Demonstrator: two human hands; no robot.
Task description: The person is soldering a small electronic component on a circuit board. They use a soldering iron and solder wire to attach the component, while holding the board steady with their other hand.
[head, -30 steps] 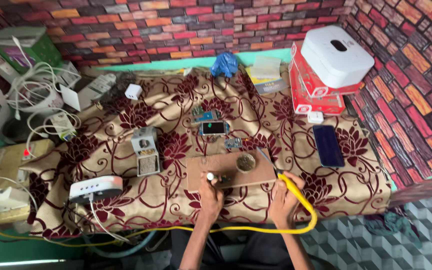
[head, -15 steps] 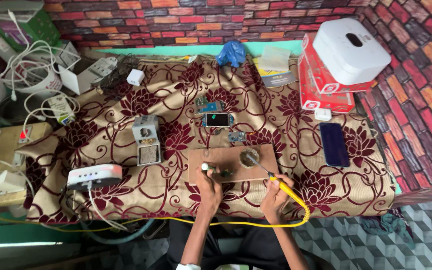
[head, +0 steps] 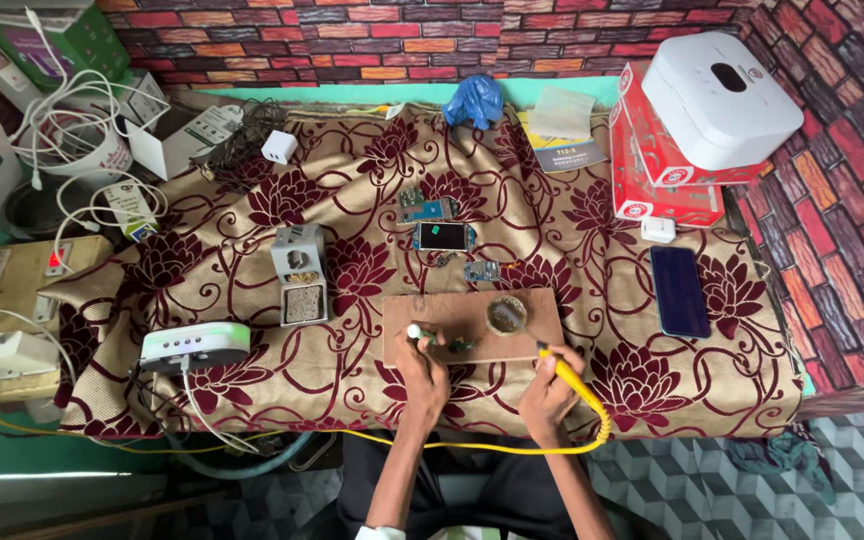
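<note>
On a worktop (head: pixel 252 400) draped in maroon floral cloth, low centre of frame, the left hand (head: pixel 422 375) pinches a small white-tipped tool (head: pixel 415 331) over a wooden board (head: pixel 472 315) while the right hand (head: pixel 549 392) grips a yellow soldering iron (head: pixel 577 385)

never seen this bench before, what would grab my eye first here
Most likely the maroon flowered cloth covering the table, with the two hands at its near edge: the right hand grips a yellow soldering iron, the left hand holds a small white-tipped item over a wooden board. At far right, a white box sits on red cartons.
</note>
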